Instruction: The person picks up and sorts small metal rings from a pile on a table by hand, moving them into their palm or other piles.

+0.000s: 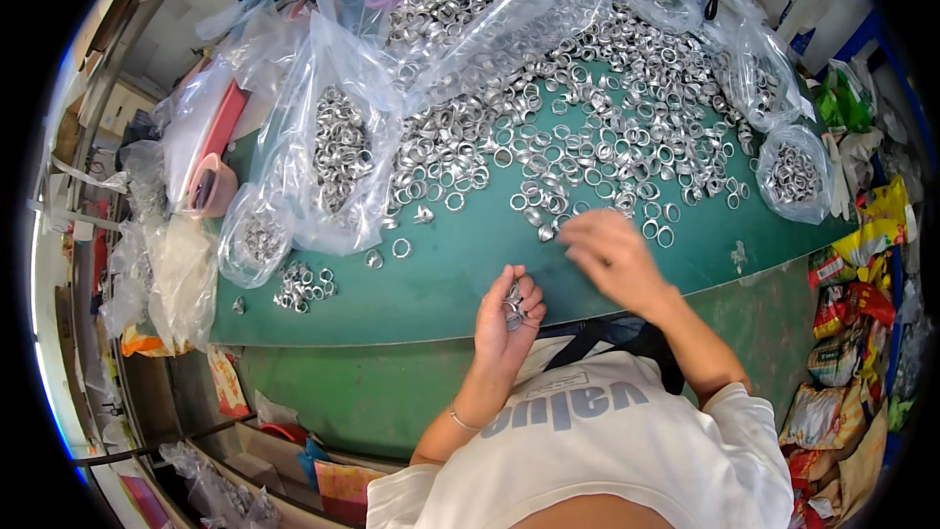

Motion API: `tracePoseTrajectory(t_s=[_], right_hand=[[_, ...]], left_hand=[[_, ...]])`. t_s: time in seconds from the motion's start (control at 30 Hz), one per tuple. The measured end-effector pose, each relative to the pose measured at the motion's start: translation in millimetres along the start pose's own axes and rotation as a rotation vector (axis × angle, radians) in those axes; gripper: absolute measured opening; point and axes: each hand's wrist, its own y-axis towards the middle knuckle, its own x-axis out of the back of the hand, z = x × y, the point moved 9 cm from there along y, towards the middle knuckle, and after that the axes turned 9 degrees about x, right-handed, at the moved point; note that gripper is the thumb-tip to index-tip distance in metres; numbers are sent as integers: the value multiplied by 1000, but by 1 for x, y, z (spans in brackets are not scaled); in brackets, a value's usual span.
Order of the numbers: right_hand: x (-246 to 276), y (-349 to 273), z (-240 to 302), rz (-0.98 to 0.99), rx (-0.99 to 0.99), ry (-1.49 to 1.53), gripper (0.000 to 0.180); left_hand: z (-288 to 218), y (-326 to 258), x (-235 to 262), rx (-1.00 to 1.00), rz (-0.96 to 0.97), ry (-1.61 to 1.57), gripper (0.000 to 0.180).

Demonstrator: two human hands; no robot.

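My left hand (pixel 508 315) is cupped palm up at the table's near edge, its fingers curled round several silver metal rings (pixel 513 306). Over the table to its right, my right hand (pixel 612 253) is blurred by motion. It hovers beside the near edge of a wide spread of loose silver rings (pixel 587 152), and whether its fingers hold one cannot be made out. A few rings lie apart on the green tabletop (pixel 450 264), among them a single ring (pixel 401 248). A small cluster of rings (pixel 305 286) sits toward the left.
Clear plastic bags of rings stand at the left (pixel 343 152), the back (pixel 509 39) and the right (pixel 795 174). A pink container (pixel 213 186) sits on the left edge. Colourful packages (pixel 847 304) are piled right of the table. An open cardboard box (pixel 245 460) is at lower left.
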Motion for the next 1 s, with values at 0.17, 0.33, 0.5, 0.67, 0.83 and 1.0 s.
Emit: tracePoseTrajectory(t_s=[0.17, 0.33, 0.5, 0.67, 0.83, 1.0], right_hand=[[98, -2, -80, -349, -294, -577, 13], [90, 6, -108, -185, -347, -554, 12], [94, 0, -103, -284, -258, -299, 12], [71, 9, -84, -158, -192, -506, 16], [77, 8, -99, -211, -189, -441, 16], [81, -21, -145, -562, -627, 646, 11]], left_hand=[[11, 1, -5, 72, 2, 129, 24], [20, 1, -11, 138, 10, 208, 36], [17, 1, -6, 135, 8, 210, 36], [18, 3, -8, 144, 35, 220, 35], [18, 1, -8, 138, 17, 219, 35], [15, 0, -6, 126, 16, 206, 35]])
